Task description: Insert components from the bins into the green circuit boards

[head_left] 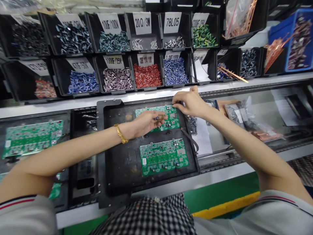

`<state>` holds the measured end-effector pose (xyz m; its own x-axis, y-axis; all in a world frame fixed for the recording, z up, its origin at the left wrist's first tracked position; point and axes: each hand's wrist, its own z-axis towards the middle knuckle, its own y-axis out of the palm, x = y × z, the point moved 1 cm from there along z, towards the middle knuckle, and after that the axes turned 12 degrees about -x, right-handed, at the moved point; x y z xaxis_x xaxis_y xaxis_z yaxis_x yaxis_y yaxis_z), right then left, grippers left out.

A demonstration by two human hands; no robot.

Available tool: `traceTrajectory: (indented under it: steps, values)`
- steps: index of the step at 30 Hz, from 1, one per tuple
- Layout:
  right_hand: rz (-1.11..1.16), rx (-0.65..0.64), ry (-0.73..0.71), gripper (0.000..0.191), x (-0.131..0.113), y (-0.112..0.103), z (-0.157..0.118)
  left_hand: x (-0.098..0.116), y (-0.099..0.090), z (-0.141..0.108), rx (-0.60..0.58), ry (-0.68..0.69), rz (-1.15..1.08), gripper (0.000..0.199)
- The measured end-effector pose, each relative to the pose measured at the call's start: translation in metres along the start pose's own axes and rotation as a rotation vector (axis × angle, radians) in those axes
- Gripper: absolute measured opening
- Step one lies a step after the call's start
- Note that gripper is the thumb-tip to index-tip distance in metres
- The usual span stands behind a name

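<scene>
Two green circuit boards lie in a black tray: an upper board point(175, 121) and a lower board point(162, 157). Over the middle of the upper one is my left hand point(146, 123), its fingers curled, with a small dark blue capacitor point(156, 118) showing between them. The left hand covers part of that board. My right hand point(189, 101) is at the board's upper right corner, thumb and forefinger close together in a pinch. Whatever those fingertips hold, if anything, is too small to make out. Small components stand along the edges of both boards.
The black tray point(117, 176) rests on a rail line. Behind it are two rows of black bins with small parts, including red capacitors point(147, 75) and blue capacitors point(175, 70). Another tray with green boards point(33, 137) is at left. Bagged parts point(241, 114) lie at right.
</scene>
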<state>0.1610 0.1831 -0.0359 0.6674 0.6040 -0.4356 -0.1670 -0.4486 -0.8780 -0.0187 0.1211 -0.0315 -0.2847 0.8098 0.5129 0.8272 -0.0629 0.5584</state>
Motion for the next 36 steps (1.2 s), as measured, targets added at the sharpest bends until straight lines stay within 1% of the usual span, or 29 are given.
traceTrajectory:
  steps: [2, 5, 10, 13, 18, 26, 29, 33, 36]
  values:
    - [-0.051, -0.040, -0.059, 0.021, 0.010, 0.006, 0.006, -0.006, -0.003, -0.001, -0.043, 0.011, -0.002, 0.022]
    - [-0.084, -0.051, -0.096, 0.023, 0.015, 0.010, 0.009, -0.012, -0.004, -0.002, -0.093, 0.048, 0.047, 0.025]
    - [-0.128, -0.028, -0.082, 0.023, 0.012, 0.012, 0.008, -0.014, -0.004, -0.003, -0.060, 0.226, 0.245, 0.026]
    - [-0.133, -0.021, -0.074, 0.022, 0.012, 0.014, 0.008, -0.013, -0.004, -0.004, -0.059, 0.269, 0.254, 0.022]
    - [-0.095, -0.028, -0.074, 0.024, 0.013, 0.014, 0.008, -0.012, -0.006, -0.003, -0.046, 0.236, 0.155, 0.020]
    - [-0.068, -0.043, -0.098, 0.026, 0.013, 0.011, 0.007, -0.012, -0.006, -0.002, -0.051, 0.178, 0.135, 0.016]
    - [-0.068, -0.068, -0.130, 0.025, 0.014, 0.009, 0.009, -0.012, -0.005, -0.003, -0.047, 0.163, 0.134, 0.016]
    - [-0.106, -0.111, -0.162, 0.026, 0.015, 0.005, 0.012, -0.011, -0.004, -0.003, -0.040, 0.144, 0.097, 0.015]
    - [-0.169, -0.096, -0.122, 0.026, 0.012, 0.006, 0.012, -0.012, -0.002, -0.003, -0.034, 0.135, 0.069, 0.020]
